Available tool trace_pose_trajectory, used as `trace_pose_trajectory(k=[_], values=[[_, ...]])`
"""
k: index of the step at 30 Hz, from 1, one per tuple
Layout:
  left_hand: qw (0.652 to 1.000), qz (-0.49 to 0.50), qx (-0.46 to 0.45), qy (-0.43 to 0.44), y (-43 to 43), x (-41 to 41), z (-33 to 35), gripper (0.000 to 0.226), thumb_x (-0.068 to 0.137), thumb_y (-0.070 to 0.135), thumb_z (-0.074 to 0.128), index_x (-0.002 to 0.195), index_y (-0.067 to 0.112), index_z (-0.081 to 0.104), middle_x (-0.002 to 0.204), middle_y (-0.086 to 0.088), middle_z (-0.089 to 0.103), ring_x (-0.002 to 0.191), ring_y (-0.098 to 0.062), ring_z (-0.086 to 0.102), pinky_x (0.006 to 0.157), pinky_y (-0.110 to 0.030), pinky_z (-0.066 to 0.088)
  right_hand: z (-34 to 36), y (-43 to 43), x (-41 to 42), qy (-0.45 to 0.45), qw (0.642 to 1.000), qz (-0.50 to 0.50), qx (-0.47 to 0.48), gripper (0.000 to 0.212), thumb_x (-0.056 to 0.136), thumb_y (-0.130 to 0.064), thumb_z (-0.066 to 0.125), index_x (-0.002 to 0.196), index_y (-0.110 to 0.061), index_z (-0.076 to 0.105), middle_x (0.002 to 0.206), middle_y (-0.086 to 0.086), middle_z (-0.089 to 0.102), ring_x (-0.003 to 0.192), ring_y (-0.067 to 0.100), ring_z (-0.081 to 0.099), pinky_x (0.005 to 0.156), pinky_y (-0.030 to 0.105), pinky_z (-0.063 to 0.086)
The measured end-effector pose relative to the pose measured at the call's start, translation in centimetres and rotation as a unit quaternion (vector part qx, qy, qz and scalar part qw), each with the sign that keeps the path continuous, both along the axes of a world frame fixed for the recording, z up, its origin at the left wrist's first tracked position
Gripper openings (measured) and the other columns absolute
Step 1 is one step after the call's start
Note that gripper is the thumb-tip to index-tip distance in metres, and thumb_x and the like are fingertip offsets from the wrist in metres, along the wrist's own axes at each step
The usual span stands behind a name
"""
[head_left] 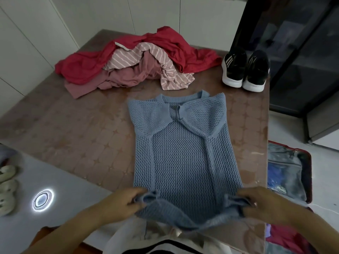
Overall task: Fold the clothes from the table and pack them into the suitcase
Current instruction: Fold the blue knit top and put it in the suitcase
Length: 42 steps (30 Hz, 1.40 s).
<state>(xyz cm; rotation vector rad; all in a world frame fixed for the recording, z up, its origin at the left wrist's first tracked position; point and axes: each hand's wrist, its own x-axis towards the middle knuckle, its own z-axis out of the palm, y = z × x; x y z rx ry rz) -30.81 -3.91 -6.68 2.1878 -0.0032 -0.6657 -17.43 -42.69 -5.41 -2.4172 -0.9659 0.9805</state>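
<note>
A blue knit sweater (185, 153) lies flat on the counter (73, 129), sleeves folded in. The left hand (121, 202) and right hand (260, 202) each pinch a corner of its near hem.

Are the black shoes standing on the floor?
No, the black shoes stand on the table, near its far right corner.

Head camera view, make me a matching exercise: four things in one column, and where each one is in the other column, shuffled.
1. blue knit sweater
2. black sneakers
3. red garment
4. suitcase

A. open, beside the right edge of the table
B. in the heap at the table's far side
C. hem gripped by the left hand and right hand
D. on the table's far right corner

Pairs: 1-C, 2-D, 3-B, 4-A
</note>
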Motion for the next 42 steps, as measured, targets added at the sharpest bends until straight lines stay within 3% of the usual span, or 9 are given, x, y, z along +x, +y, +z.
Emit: trace_pose_trajectory(k=[5,11,17,22,26,29,32,38,42], values=[[0.99,0.139,-0.023,0.012,1.6,5.7,1.3,0.052,0.064,0.079,0.058,0.091,0.035,0.061,0.091,0.02,0.068,0.086,0.003,0.062,0.079,-0.026,0.053,-0.4,2.4,5.6,-0.029,0.984,-0.165,0.063,0.05,0.063,-0.055,0.048,0.072,-0.007,0.058,0.062,-0.002,0.05,0.06,0.011,0.045,0.054,0.02,0.032],[0.964,0.211,0.158,-0.038,2.9,9.8,-0.7,0.056,0.085,0.035,0.067,0.133,0.011,0.047,0.128,-0.007,0.058,0.114,-0.023,0.057,0.094,-0.036,0.045,-2.7,5.9,9.6,-0.142,0.944,-0.297,-0.01,0.05,0.086,-0.053,0.057,0.125,-0.022,0.052,0.109,0.006,0.064,0.095,0.029,0.062,0.075,0.034,0.049],[0.918,-0.012,0.259,-0.3,1.7,6.0,-1.2,0.063,0.088,0.068,0.039,0.126,0.02,0.053,0.129,0.0,0.051,0.118,-0.017,0.046,0.095,-0.035,0.046,-3.2,4.2,6.7,-0.39,0.91,-0.066,0.127,0.06,0.083,-0.067,0.047,0.112,-0.018,0.066,0.115,0.003,0.064,0.104,0.024,0.057,0.086,0.041,0.042],[0.888,-0.201,0.368,-0.188,2.2,3.7,-3.8,0.098,0.073,0.086,0.021,0.15,0.024,0.025,0.156,0.001,0.022,0.142,-0.018,0.016,0.114,-0.037,0.022,-6.4,0.7,5.3,-0.301,0.943,0.141,0.005,0.098,0.068,-0.089,0.039,0.142,-0.024,0.043,0.152,-0.003,0.035,0.138,0.014,0.033,0.107,0.038,0.023],[0.927,-0.175,0.282,-0.173,2.9,4.2,-3.8,0.078,0.086,0.066,0.035,0.15,0.039,0.002,0.159,0.007,0.007,0.146,-0.012,0.002,0.112,-0.045,0.022,-6.4,0.4,5.8,-0.295,0.947,0.124,0.026,0.08,0.076,-0.059,0.049,0.148,-0.032,0.028,0.156,-0.005,0.025,0.139,0.011,0.026,0.113,0.031,0.012],[0.934,-0.159,0.24,-0.21,2.9,4.8,-2.3,0.066,0.077,0.037,0.06,0.14,0.031,0.043,0.145,-0.001,0.043,0.131,-0.019,0.045,0.097,-0.037,0.049,-5.6,1.0,6.3,-0.29,0.95,0.066,0.097,0.063,0.073,-0.043,0.06,0.133,-0.032,0.047,0.134,-0.002,0.056,0.122,0.009,0.048,0.11,0.026,0.021],[0.954,-0.13,0.202,-0.182,2.2,4.5,-0.7,0.051,0.078,0.04,0.048,0.126,0.03,0.059,0.119,0.006,0.052,0.107,-0.005,0.05,0.089,-0.021,0.047,-3.7,1.3,5.8,-0.237,0.966,0.009,0.103,0.049,0.063,-0.045,0.067,0.112,-0.036,0.066,0.104,-0.007,0.071,0.093,0.01,0.065,0.082,0.023,0.049],[0.983,-0.14,0.04,0.115,1.8,4.0,1.9,0.017,0.083,0.019,0.059,0.07,0.029,0.056,0.065,0.022,0.054,0.063,0.003,0.051,0.058,-0.013,0.037,0.0,1.9,4.7,0.188,0.982,-0.028,0.025,0.003,0.069,-0.021,0.066,0.068,-0.023,0.067,0.06,-0.008,0.057,0.055,0.002,0.052,0.058,0.02,0.04],[0.967,-0.147,0.003,0.208,3.1,5.5,3.2,0.017,0.087,0.016,0.062,0.08,0.027,0.05,0.07,0.018,0.05,0.063,0.003,0.045,0.056,-0.015,0.036,1.5,2.2,6.1,0.307,0.951,-0.028,0.0,0.025,0.076,-0.008,0.065,0.067,-0.031,0.066,0.064,-0.011,0.057,0.062,0.003,0.053,0.062,0.021,0.04]])
